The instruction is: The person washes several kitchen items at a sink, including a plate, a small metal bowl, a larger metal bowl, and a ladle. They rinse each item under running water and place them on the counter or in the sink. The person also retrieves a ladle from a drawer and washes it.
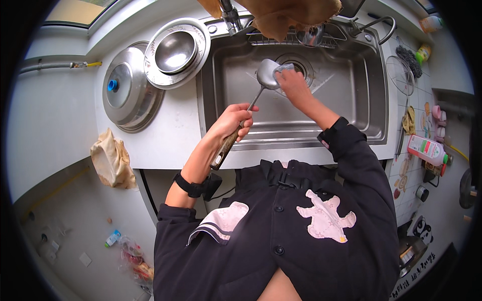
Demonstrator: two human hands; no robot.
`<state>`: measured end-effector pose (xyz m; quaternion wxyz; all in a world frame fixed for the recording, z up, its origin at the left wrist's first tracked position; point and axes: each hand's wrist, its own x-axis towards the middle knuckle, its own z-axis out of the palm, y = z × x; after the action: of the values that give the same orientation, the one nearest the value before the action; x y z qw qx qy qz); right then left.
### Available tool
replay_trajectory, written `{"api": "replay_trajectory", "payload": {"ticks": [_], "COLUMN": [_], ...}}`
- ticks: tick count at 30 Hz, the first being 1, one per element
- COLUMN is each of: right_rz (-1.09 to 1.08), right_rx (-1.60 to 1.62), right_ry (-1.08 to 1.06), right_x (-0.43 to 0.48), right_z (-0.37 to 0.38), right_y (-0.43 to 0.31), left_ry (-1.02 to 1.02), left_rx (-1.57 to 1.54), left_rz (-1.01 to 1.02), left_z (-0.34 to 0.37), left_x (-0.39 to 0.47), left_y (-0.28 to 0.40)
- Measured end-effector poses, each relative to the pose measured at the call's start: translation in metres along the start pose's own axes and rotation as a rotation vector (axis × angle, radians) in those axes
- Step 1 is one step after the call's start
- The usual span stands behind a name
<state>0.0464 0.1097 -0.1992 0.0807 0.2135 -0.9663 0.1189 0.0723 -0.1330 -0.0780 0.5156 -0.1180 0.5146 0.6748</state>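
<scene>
My left hand [238, 119] grips a metal wok spatula [266, 75] where its shaft meets the dark handle. The spatula's broad head hangs over the stainless steel sink [244, 103], tilted up and away from me. In my right hand [294, 83] is a grey scrubbing pad [283, 68], pressed against the right edge of the spatula head. The round drain [301, 67] lies just behind that hand and is partly covered by it.
Left of the sink, a metal bowl [175, 52] sits in a patterned basin [205, 47] beside a lidded pot [124, 101]. A tan cloth [113, 158] drapes over the counter's left edge. Rightward lie a wire skimmer [400, 75] and a pink bottle [427, 150]. The faucet [230, 17] stands behind.
</scene>
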Motion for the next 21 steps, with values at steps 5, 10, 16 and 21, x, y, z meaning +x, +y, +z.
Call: {"api": "replay_trajectory", "payload": {"ticks": [5, 10, 16, 21], "right_rz": [0.128, -0.066, 0.037, -0.042], "right_rx": [-0.005, 0.169, 0.066, 0.187], "right_ry": [-0.061, -0.047, -0.215, -0.074], "right_x": [0.016, 0.007, 0.002, 0.01], "right_z": [-0.004, 0.003, -0.009, 0.0], "right_y": [0.017, -0.015, 0.008, -0.006], "left_ry": [0.013, 0.035, 0.084, -0.034], "left_rx": [0.094, 0.066, 0.105, 0.074], "left_rz": [-0.063, 0.018, -0.057, -0.015], "left_z": [0.012, 0.014, 0.009, 0.008], "left_x": [-0.002, 0.004, -0.001, 0.006], "left_y": [-0.001, 0.004, -0.003, -0.005]}}
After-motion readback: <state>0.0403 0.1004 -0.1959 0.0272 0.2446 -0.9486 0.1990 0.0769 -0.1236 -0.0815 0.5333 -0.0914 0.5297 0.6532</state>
